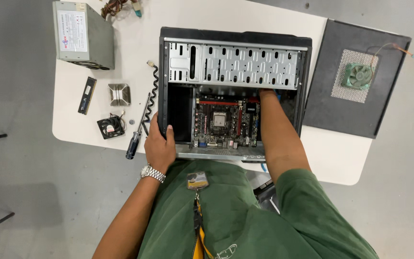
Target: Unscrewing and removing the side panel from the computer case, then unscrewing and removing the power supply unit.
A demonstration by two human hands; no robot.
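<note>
Black computer case [164, 72], white table [135, 43], green fan [359, 75], grey power supply [83, 34], blue-handled screwdriver [133, 144]

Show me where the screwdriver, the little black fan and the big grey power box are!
screwdriver [132, 146]: head view, blue handle.
little black fan [110, 127]: head view, fan hub.
grey power box [99, 41]: head view, top face.

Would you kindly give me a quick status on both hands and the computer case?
Left hand gripping the open computer case at its near-left edge. Right hand hidden, forearm reaching deep inside past the motherboard. Screwdriver lying beside the left hand.
</note>
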